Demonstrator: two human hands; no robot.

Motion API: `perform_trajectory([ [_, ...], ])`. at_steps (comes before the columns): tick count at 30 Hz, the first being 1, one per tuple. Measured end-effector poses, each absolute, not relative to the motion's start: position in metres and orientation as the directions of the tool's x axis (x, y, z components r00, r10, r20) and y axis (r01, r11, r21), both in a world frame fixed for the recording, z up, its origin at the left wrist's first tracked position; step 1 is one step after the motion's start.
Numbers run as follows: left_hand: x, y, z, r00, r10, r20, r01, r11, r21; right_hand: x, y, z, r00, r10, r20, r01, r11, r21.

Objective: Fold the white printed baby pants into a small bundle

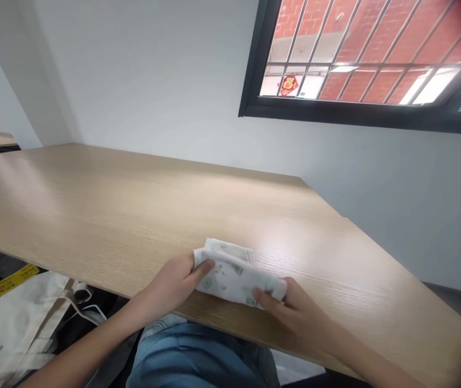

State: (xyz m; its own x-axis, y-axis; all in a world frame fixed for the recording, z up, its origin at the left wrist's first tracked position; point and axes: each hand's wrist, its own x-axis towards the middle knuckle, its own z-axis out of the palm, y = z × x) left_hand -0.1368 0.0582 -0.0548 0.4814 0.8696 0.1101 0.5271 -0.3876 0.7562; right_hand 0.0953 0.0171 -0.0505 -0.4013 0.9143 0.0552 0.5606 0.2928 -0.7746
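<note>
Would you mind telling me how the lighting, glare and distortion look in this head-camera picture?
In the head view, soft even light with faint shadows; a pale sheen lies on the wooden table right of the folded cloth; the table edges bow from the wide lens; the left hand and right hand are slightly soft; the window is bright but readable.

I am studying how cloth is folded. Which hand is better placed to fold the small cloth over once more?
Probably the right hand: it pinches the near corner of the folded cloth, while the left hand holds the other end.

Office-like room — long desk (133, 210), barred window (367, 54).
</note>
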Motion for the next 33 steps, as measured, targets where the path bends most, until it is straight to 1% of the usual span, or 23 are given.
perform_trajectory([
  [1, -0.131, 0.063, -0.056, 0.427, 0.899, 0.101, 0.577, -0.356, 0.735, 0.094, 0.022, -0.054, -0.318, 0.948, 0.029, 0.521, 0.200, -0.830],
  [3, -0.120, 0.069, -0.057, 0.305, 0.950, 0.073, 0.714, -0.279, 0.642, 0.092, 0.031, -0.062, -0.189, 0.982, 0.007, 0.417, 0.086, -0.905],
  [5, -0.111, 0.072, -0.060, 0.190, 0.981, 0.045, 0.816, -0.183, 0.548, 0.093, 0.039, -0.069, -0.091, 0.996, -0.015, 0.355, 0.018, -0.935],
  [6, -0.107, 0.072, -0.061, 0.145, 0.988, 0.043, 0.840, -0.146, 0.522, 0.094, 0.043, -0.071, -0.058, 0.998, -0.030, 0.337, -0.008, -0.941],
  [8, -0.102, 0.070, -0.067, 0.093, 0.992, 0.091, 0.843, -0.127, 0.523, 0.095, 0.046, -0.073, -0.031, 0.998, -0.054, 0.319, -0.041, -0.947],
  [9, -0.101, 0.069, -0.071, 0.076, 0.988, 0.134, 0.834, -0.136, 0.534, 0.096, 0.047, -0.073, -0.029, 0.998, -0.048, 0.334, -0.035, -0.942],
  [10, -0.099, 0.068, -0.075, 0.061, 0.981, 0.185, 0.827, -0.154, 0.541, 0.095, 0.046, -0.073, -0.024, 1.000, -0.011, 0.379, -0.001, -0.926],
  [11, -0.098, 0.067, -0.079, 0.052, 0.967, 0.248, 0.825, -0.182, 0.535, 0.094, 0.045, -0.072, -0.020, 0.997, 0.069, 0.457, 0.071, -0.887],
  [12, -0.097, 0.066, -0.082, 0.057, 0.946, 0.319, 0.830, -0.222, 0.512, 0.092, 0.043, -0.072, -0.028, 0.982, 0.187, 0.559, 0.170, -0.812],
  [13, -0.095, 0.065, -0.085, 0.080, 0.919, 0.386, 0.842, -0.269, 0.467, 0.089, 0.041, -0.072, -0.057, 0.943, 0.328, 0.666, 0.280, -0.692],
  [14, -0.093, 0.063, -0.088, 0.126, 0.887, 0.444, 0.854, -0.325, 0.407, 0.085, 0.038, -0.072, -0.109, 0.881, 0.461, 0.756, 0.374, -0.537],
  [15, -0.091, 0.062, -0.089, 0.196, 0.853, 0.484, 0.856, -0.389, 0.340, 0.081, 0.036, -0.072, -0.181, 0.812, 0.555, 0.816, 0.439, -0.376],
  [16, -0.088, 0.060, -0.090, 0.279, 0.822, 0.497, 0.846, -0.455, 0.278, 0.078, 0.034, -0.073, -0.255, 0.761, 0.597, 0.847, 0.473, -0.242],
  [17, -0.087, 0.058, -0.090, 0.358, 0.799, 0.483, 0.825, -0.513, 0.236, 0.075, 0.033, -0.073, -0.329, 0.737, 0.591, 0.854, 0.499, -0.146],
  [18, -0.086, 0.057, -0.090, 0.419, 0.789, 0.450, 0.804, -0.553, 0.220, 0.074, 0.032, -0.074, -0.392, 0.735, 0.554, 0.848, 0.522, -0.092],
  [19, -0.087, 0.056, -0.090, 0.458, 0.791, 0.406, 0.788, -0.573, 0.227, 0.074, 0.030, -0.074, -0.446, 0.745, 0.496, 0.832, 0.549, -0.075],
  [20, -0.090, 0.055, -0.090, 0.473, 0.803, 0.363, 0.780, -0.573, 0.250, 0.076, 0.029, -0.075, -0.479, 0.762, 0.435, 0.819, 0.567, -0.091],
  [22, -0.102, 0.054, -0.091, 0.444, 0.847, 0.293, 0.789, -0.525, 0.320, 0.087, 0.025, -0.075, -0.465, 0.815, 0.346, 0.820, 0.543, -0.179],
  [25, -0.127, 0.054, -0.093, 0.362, 0.903, 0.229, 0.789, -0.428, 0.440, 0.113, 0.015, -0.075, -0.310, 0.911, 0.273, 0.845, 0.395, -0.361],
  [27, -0.140, 0.054, -0.091, 0.321, 0.923, 0.212, 0.747, -0.385, 0.542, 0.127, 0.006, -0.076, -0.188, 0.950, 0.249, 0.834, 0.288, -0.471],
  [30, -0.142, 0.059, -0.084, 0.290, 0.936, 0.198, 0.588, -0.338, 0.735, 0.132, -0.006, -0.080, -0.087, 0.974, 0.210, 0.773, 0.198, -0.602],
  [32, -0.135, 0.065, -0.080, 0.283, 0.939, 0.195, 0.461, -0.311, 0.831, 0.124, -0.011, -0.080, -0.107, 0.972, 0.210, 0.729, 0.221, -0.648],
  [33, -0.131, 0.068, -0.080, 0.273, 0.941, 0.199, 0.417, -0.302, 0.857, 0.118, -0.012, -0.080, -0.126, 0.968, 0.216, 0.711, 0.240, -0.661],
])
